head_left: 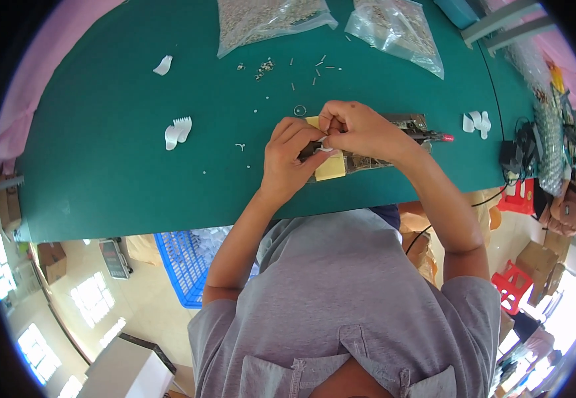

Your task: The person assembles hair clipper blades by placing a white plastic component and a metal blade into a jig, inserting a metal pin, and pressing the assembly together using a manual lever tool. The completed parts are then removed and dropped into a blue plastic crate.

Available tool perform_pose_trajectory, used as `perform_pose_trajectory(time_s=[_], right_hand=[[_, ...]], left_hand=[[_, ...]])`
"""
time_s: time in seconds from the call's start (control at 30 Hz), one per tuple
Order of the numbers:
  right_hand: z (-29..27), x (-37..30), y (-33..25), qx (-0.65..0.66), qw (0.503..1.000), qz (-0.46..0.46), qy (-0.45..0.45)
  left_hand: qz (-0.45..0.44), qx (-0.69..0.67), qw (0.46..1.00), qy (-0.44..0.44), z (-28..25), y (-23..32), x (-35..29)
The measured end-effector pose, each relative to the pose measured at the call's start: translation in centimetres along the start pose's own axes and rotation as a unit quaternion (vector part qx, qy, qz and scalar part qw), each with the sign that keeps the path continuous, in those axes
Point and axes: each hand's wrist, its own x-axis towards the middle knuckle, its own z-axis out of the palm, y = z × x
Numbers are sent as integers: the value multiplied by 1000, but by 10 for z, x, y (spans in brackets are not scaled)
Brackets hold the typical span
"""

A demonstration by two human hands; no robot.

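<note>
My left hand (289,159) and my right hand (364,132) meet over a yellow pad (330,169) at the table's near side. A small white plastic part (326,148) shows between them, pinched by the left fingers and thumb. My right hand's fingers are drawn together just above that part; whatever is in their pinch is too small to make out. Under and beside the right wrist lies a dark, taped-looking strip (407,122). A slim tool with a red end (447,138) rests on it, partly hidden by my arm.
The green table (122,179) carries loose small pins (317,74), a pile of tiny metal bits (264,68) and a ring (300,111). White comb-like pieces (178,132) lie left, more white pieces (478,123) right. Bags of small parts (268,20) stand behind. A blue basket (180,265) is below.
</note>
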Motion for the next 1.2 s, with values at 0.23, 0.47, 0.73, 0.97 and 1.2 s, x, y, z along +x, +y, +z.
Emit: perform_pose_trajectory(time_s=[0.23,0.47,0.73,0.97,1.2], right_hand=[[-4,-22,11,20,990,-115,82],[-13,-57,26,44,962,-125,240],[-73,-118,127,-111,828,-38,549],[-98,-120,178,191,823,-62,532],[-100,-109,86,353,821,-241,378]], left_hand=[[9,9,1000,9,1,1,3],[-1,-10,1000,6,1,2,3],[-10,-8,1000,1,3,3,4],[37,37,999,1,-2,1,6],[13,14,1000,7,4,0,-2]])
